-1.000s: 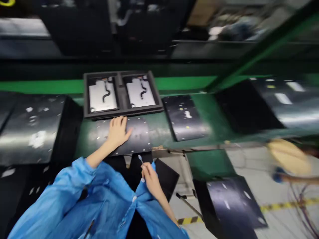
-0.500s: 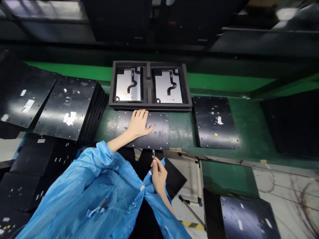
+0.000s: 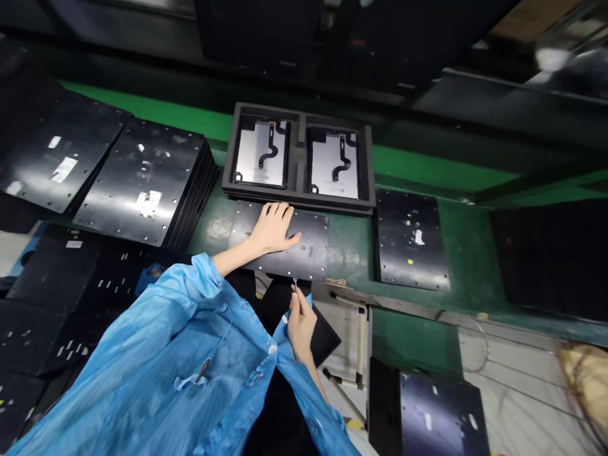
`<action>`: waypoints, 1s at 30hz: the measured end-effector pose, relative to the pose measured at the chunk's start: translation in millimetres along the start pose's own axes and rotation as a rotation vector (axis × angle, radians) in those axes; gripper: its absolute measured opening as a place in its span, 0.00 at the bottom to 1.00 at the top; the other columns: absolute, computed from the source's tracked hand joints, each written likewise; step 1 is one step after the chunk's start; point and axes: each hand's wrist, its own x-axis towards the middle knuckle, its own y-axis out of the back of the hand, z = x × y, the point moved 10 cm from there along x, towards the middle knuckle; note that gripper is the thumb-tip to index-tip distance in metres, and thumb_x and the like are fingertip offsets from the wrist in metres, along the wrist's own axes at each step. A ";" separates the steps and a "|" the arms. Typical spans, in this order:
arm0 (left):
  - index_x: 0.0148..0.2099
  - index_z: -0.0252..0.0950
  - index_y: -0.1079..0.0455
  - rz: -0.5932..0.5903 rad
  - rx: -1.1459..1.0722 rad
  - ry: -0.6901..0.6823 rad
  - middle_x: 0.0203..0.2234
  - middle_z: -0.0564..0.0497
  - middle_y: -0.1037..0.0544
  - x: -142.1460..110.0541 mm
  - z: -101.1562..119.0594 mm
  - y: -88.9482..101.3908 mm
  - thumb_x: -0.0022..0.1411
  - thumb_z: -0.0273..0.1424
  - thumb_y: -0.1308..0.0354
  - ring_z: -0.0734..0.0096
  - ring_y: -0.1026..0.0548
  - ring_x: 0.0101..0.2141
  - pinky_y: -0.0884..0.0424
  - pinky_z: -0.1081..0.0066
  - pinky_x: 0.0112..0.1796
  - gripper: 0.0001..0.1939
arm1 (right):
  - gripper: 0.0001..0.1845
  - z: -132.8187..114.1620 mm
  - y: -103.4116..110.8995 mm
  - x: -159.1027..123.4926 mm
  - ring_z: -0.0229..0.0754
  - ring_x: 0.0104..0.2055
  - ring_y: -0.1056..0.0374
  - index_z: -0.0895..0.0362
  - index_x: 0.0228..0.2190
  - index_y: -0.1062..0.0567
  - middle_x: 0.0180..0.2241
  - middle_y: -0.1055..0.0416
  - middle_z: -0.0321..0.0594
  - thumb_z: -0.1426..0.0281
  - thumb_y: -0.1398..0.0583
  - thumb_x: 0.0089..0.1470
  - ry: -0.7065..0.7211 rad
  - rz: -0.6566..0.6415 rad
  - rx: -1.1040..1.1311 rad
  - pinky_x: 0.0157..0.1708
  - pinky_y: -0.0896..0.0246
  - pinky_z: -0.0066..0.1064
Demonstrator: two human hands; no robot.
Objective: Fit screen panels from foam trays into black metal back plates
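Observation:
My left hand lies flat with fingers spread on a dark rectangular plate that has small holes along its edges. The plate rests at the front of the green bench. Below its front edge, my right hand pinches a small thin tool with a pale flat tip. That tip meets or lies just under the plate's front edge; which one I cannot tell. Behind the plate stands a dark foam tray, with a display panel in its left compartment and another panel in its right one.
Stacks of black plates fill the left of the bench. Another plate stack stands right of the tray. More dark plates lie lower right, past a pipe frame. Dark boxes are at lower left.
The view has turned slightly, shifting the bench in the picture. My right hand has brought the tool's tip up to the plate's front edge. My left hand stays on the plate.

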 end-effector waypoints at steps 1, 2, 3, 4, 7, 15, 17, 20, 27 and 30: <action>0.72 0.21 0.33 -0.008 -0.017 -0.035 0.68 0.26 0.29 -6.3 2.6 2.2 0.72 0.49 0.39 0.38 0.32 0.68 0.41 0.44 0.71 0.41 | 0.33 -3.4 8.0 0.8 0.54 0.61 0.22 0.61 0.61 0.19 0.60 0.19 0.57 0.50 0.47 0.76 0.012 -0.007 0.005 0.64 0.29 0.46; 0.73 0.22 0.35 -0.024 -0.032 -0.091 0.71 0.25 0.33 -14.9 7.6 4.5 0.71 0.51 0.38 0.36 0.36 0.71 0.44 0.42 0.73 0.43 | 0.32 -7.6 16.7 1.9 0.55 0.63 0.23 0.61 0.60 0.18 0.60 0.19 0.56 0.50 0.45 0.75 0.020 -0.018 0.004 0.66 0.30 0.47; 0.75 0.24 0.36 -0.049 -0.042 -0.163 0.75 0.24 0.38 -25.8 14.4 6.5 0.70 0.54 0.37 0.33 0.42 0.75 0.47 0.39 0.74 0.46 | 0.30 -14.0 24.3 3.4 0.56 0.63 0.22 0.60 0.59 0.17 0.60 0.19 0.56 0.51 0.45 0.75 0.033 -0.045 -0.018 0.66 0.30 0.47; 0.77 0.27 0.38 -0.083 -0.041 -0.239 0.78 0.24 0.43 -38.3 21.8 8.0 0.68 0.57 0.35 0.31 0.48 0.78 0.49 0.34 0.74 0.50 | 0.30 -22.3 30.9 5.1 0.56 0.62 0.22 0.59 0.59 0.17 0.60 0.19 0.55 0.52 0.45 0.76 0.051 -0.082 -0.065 0.65 0.29 0.48; 0.77 0.32 0.38 -0.209 0.045 -0.389 0.79 0.26 0.43 -75.3 36.9 9.9 0.67 0.57 0.31 0.26 0.47 0.78 0.44 0.29 0.71 0.50 | 0.28 -51.9 46.6 12.1 0.57 0.57 0.19 0.56 0.61 0.18 0.58 0.17 0.53 0.56 0.49 0.77 0.091 -0.195 -0.295 0.58 0.26 0.46; 0.66 0.36 0.25 -0.190 0.278 -0.612 0.67 0.37 0.22 -112.5 63.0 17.6 0.77 0.23 0.46 0.51 0.21 0.63 0.19 0.59 0.50 0.20 | 0.23 -101.1 59.8 33.0 0.53 0.44 0.16 0.49 0.61 0.19 0.49 0.14 0.49 0.63 0.49 0.79 0.094 -0.360 -0.846 0.38 0.32 0.35; 0.69 0.36 0.27 -0.153 0.302 -0.571 0.71 0.36 0.26 -110.7 56.4 15.9 0.77 0.28 0.42 0.45 0.24 0.67 0.21 0.53 0.56 0.22 | 0.22 -105.2 59.3 34.5 0.53 0.44 0.16 0.48 0.61 0.18 0.49 0.14 0.48 0.64 0.48 0.78 0.127 -0.362 -0.866 0.38 0.33 0.34; 0.70 0.37 0.27 -0.144 0.307 -0.501 0.71 0.36 0.26 -110.5 46.0 14.4 0.76 0.30 0.40 0.41 0.24 0.67 0.23 0.46 0.59 0.23 | 0.22 -104.8 59.3 32.1 0.52 0.42 0.16 0.47 0.60 0.18 0.48 0.13 0.47 0.64 0.48 0.78 0.166 -0.370 -0.903 0.36 0.34 0.34; 0.74 0.37 0.29 -0.128 0.325 -0.482 0.73 0.45 0.27 -100.0 51.9 55.7 0.82 0.22 0.62 0.51 0.23 0.65 0.21 0.58 0.51 0.29 | 0.25 -108.7 60.1 30.3 0.52 0.32 0.21 0.48 0.59 0.17 0.42 0.14 0.50 0.59 0.50 0.78 0.309 -0.318 -1.019 0.32 0.37 0.38; 0.71 0.36 0.28 -0.106 0.300 -0.456 0.70 0.44 0.24 -81.6 53.5 77.4 0.84 0.26 0.60 0.56 0.19 0.58 0.21 0.63 0.43 0.26 | 0.23 -124.6 45.6 33.9 0.53 0.36 0.19 0.51 0.59 0.19 0.45 0.14 0.48 0.57 0.47 0.77 0.381 -0.314 -0.968 0.33 0.36 0.38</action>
